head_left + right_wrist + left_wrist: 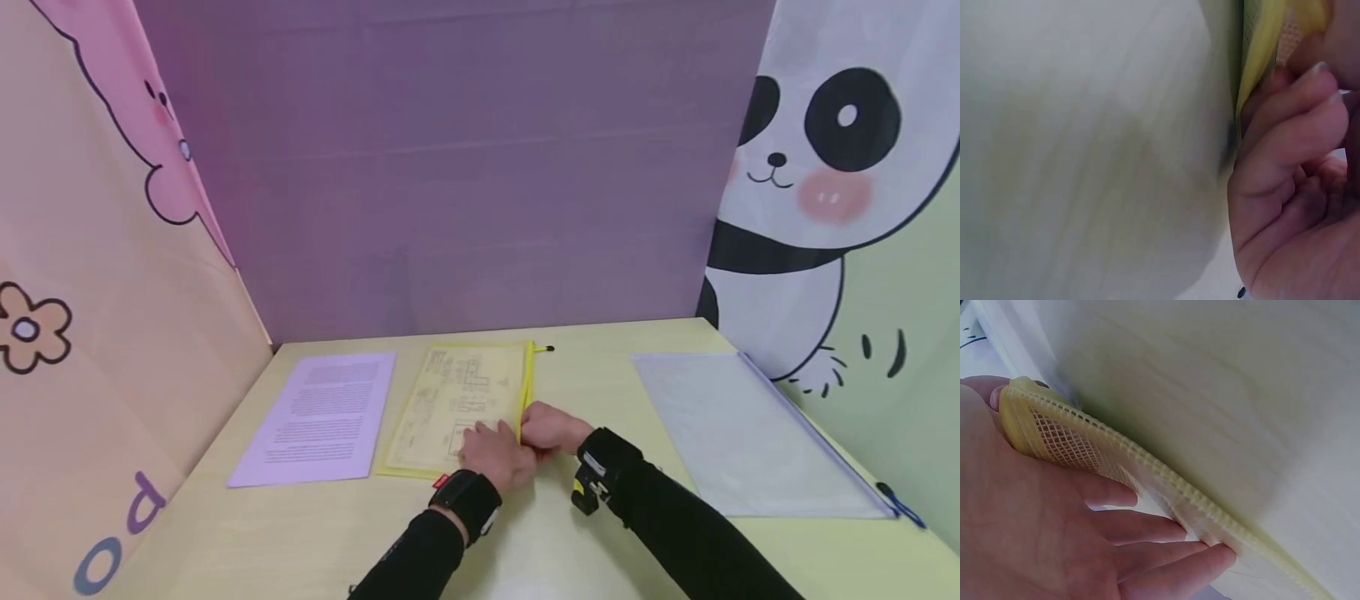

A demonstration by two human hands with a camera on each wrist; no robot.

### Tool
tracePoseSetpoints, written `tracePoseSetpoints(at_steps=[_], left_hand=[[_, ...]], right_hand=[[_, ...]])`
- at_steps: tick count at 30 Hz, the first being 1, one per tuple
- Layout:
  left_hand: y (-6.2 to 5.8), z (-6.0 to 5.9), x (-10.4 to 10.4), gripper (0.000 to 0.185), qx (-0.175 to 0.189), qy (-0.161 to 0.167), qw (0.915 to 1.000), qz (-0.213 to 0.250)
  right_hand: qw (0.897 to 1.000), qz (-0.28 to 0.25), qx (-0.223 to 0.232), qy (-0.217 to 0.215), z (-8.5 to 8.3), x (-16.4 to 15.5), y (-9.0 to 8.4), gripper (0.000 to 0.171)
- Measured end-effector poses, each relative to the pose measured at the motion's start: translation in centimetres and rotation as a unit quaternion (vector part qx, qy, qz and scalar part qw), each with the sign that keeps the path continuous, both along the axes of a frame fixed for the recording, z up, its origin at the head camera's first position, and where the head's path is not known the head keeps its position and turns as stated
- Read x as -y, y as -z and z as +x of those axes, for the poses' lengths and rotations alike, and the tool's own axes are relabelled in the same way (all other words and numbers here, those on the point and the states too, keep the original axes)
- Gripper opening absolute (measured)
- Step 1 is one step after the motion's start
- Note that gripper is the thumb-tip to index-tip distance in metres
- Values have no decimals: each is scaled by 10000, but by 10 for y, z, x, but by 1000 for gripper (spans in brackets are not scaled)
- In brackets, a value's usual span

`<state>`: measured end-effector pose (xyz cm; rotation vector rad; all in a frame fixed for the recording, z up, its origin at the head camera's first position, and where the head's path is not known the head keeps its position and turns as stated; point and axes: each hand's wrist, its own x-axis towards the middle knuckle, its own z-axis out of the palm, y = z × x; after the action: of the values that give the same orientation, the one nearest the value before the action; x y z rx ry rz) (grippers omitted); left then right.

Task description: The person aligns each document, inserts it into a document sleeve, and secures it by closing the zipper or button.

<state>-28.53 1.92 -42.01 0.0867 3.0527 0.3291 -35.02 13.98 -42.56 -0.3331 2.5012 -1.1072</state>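
A yellow mesh zip pouch [408, 467] lies in the middle of the table, a sheet with line drawings [471, 379] showing through it. My left hand [495, 457] grips its near right corner, fingers spread over the mesh [1066, 440]; the thumb is mostly hidden. Beside it, my right hand [553, 427] has curled fingers and pinches the yellow edge [1260, 50] on the right side. Along that side the yellow borders stand slightly apart. A pull with a dark tip [547, 348] sticks out at the far right corner.
A purple printed sheet [322, 417] lies left of the pouch. To the right is a pale translucent zip pouch [765, 442] with a blue cord pull [903, 506]. A purple panel [480, 167] stands behind the table, with printed panels at both sides.
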Motion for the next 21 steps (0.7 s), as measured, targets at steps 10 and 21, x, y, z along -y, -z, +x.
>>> tracePoseSetpoints(at_steps=[10,21], left_hand=[[-3,0,5,76,124,190,9997,88],[0,3,5,76,116,133,9996,-232]], right_hand=[[9977,391,-555,-81,0,-4,6,26],[9986,406,-350,39,13,-7,0,22]])
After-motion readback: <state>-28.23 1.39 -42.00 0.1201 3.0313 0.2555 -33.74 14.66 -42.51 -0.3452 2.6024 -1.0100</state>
